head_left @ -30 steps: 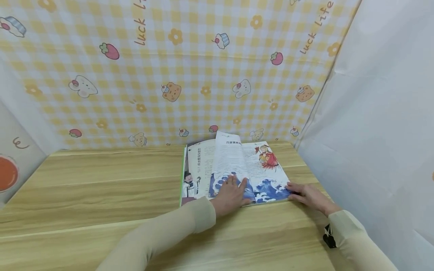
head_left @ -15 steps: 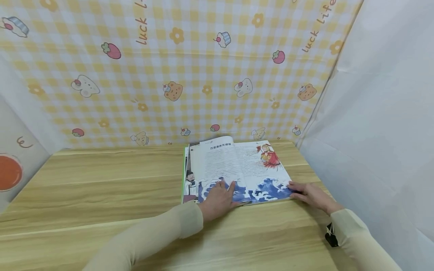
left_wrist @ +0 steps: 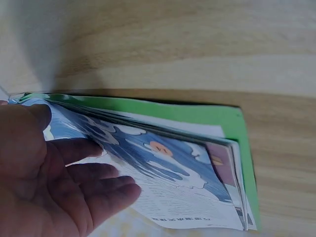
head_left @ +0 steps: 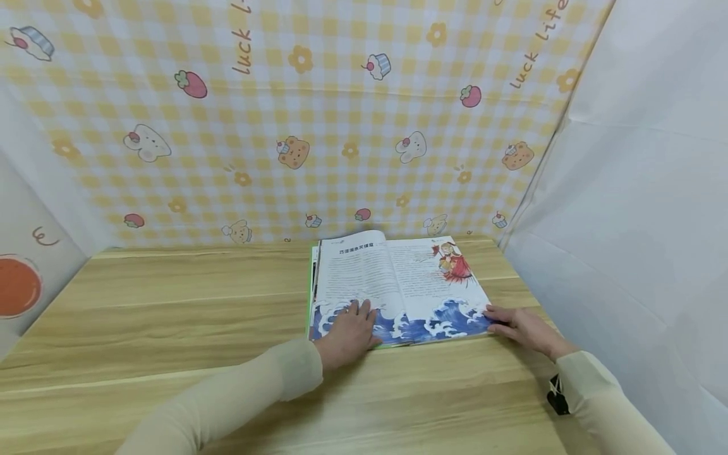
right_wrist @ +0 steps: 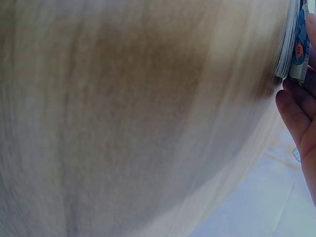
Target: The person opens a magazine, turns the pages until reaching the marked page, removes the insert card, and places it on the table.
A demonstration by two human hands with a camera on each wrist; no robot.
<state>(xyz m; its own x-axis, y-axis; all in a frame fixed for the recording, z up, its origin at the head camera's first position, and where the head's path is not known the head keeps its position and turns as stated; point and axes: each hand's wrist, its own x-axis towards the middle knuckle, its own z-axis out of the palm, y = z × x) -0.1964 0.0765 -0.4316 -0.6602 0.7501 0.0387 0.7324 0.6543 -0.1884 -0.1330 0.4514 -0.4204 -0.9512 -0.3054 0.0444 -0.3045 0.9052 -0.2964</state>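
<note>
An open illustrated book [head_left: 423,278] lies on the table, blue waves printed along the bottom of both pages. On the lower part of its left page rests my left hand [head_left: 348,332], fingers spread and mostly straight. The left wrist view shows that hand [left_wrist: 64,182] over the wave print, with the book's green cover [left_wrist: 232,121] jutting past the pages. My right hand [head_left: 526,328] holds the lower right corner of the book. At the right wrist view's edge, fingers surround a slightly raised page corner [right_wrist: 299,59]; part of the grip is cut off.
The wood-grain table [head_left: 170,316] extends left and in front of the book. Behind it hangs a yellow checked cloth [head_left: 318,114], and a white sheet [head_left: 637,189] stands at the right. A small black object [head_left: 557,395] lies beside the right sleeve.
The left hand has swept leftward, laying a turned page flat over the left side, covering the picture of a bearded figure. The right hand has stayed at the book's right corner.
</note>
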